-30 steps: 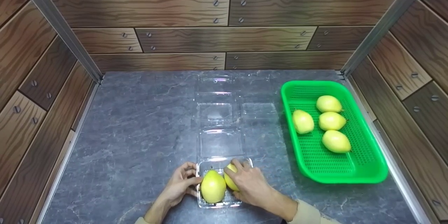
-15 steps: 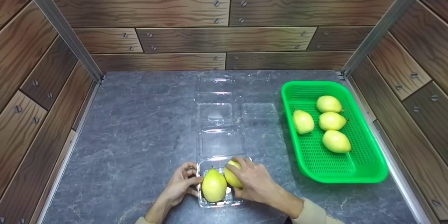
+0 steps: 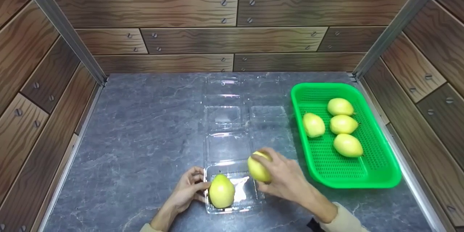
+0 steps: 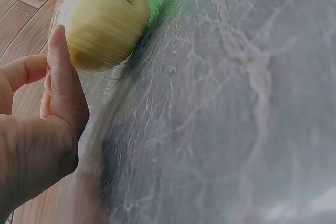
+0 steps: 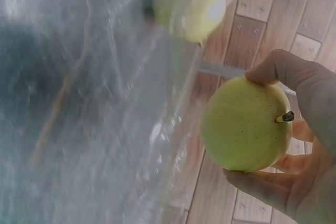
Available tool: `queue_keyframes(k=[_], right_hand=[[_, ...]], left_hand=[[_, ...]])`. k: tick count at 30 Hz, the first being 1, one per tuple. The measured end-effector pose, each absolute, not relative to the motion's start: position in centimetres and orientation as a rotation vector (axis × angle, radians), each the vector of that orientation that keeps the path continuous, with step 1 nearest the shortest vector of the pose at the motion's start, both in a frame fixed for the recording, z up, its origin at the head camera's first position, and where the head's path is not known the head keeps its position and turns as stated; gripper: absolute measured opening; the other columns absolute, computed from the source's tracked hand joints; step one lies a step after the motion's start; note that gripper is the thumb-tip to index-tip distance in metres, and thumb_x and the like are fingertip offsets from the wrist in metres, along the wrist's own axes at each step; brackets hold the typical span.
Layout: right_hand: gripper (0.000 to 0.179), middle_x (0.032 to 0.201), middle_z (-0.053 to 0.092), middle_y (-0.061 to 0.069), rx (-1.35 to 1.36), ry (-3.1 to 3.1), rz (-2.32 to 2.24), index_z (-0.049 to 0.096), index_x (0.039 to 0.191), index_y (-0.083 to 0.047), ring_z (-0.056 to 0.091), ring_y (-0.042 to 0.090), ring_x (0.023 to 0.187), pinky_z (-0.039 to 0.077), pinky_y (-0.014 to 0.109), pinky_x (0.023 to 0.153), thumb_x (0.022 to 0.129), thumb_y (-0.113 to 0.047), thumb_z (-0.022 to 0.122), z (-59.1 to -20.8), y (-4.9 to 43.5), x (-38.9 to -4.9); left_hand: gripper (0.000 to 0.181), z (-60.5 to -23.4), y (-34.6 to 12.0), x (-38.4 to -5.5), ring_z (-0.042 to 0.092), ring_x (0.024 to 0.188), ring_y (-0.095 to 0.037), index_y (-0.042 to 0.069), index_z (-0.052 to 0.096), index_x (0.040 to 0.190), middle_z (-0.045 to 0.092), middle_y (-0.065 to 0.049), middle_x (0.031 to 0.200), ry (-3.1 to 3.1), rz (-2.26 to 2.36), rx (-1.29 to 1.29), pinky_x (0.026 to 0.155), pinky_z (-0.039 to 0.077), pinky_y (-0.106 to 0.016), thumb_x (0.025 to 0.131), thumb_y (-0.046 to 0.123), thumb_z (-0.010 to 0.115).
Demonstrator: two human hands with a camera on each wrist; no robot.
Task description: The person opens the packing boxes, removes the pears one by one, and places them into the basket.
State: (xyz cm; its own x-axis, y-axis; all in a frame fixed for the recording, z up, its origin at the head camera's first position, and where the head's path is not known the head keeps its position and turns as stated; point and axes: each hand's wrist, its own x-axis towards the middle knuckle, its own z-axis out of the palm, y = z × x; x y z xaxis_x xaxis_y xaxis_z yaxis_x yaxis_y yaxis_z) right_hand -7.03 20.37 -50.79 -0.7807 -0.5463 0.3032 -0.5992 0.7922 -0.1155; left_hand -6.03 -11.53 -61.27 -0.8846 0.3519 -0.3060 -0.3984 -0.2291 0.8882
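In the head view, my right hand [image 3: 284,179] grips a yellow-green pear [image 3: 258,168] above the right side of an open clear plastic clamshell container [image 3: 241,206]. Thumb and fingers wrap around this pear, its stem showing in the right wrist view. Another pear [image 3: 222,191] rests in the left half of the container. At the container's left side, my left hand [image 3: 186,188] holds the rim, thumb over the edge and fingers along the outer wall. Through that clear wall, the resting pear [image 4: 107,22] shows in the left wrist view.
On the right stands a green perforated basket [image 3: 308,166] with several pears [image 3: 343,124] inside. More clear plastic containers [image 3: 223,114] stand in line behind the near one, its raised or folded-back lid [image 3: 229,148] between. Wood-patterned walls [image 3: 232,40] enclose the grey marbled table [image 3: 145,134].
My right hand has lifted the second pear out of the container's right half and moved it right and away from me. The left hand and the other pear stay nearly in place.
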Motion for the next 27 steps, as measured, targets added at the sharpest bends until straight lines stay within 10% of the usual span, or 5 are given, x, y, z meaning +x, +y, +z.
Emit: queue_keyframes(k=[27], right_hand=[[0.072,0.128,0.068,0.011,0.341,-2.682,0.606,0.071,0.129,-0.013,0.072,0.028,0.086,0.061,0.041,0.061,0.062,-0.018,0.096,-48.6,29.6,-7.6]], left_hand=[[0.039,-61.1,-11.6,-6.0,0.063,0.068,-0.01,-0.003,0.045,0.12,0.063,0.001,0.09,1.571,2.14,-0.055,0.053,0.063,-0.026,0.09,-0.003,0.07]])
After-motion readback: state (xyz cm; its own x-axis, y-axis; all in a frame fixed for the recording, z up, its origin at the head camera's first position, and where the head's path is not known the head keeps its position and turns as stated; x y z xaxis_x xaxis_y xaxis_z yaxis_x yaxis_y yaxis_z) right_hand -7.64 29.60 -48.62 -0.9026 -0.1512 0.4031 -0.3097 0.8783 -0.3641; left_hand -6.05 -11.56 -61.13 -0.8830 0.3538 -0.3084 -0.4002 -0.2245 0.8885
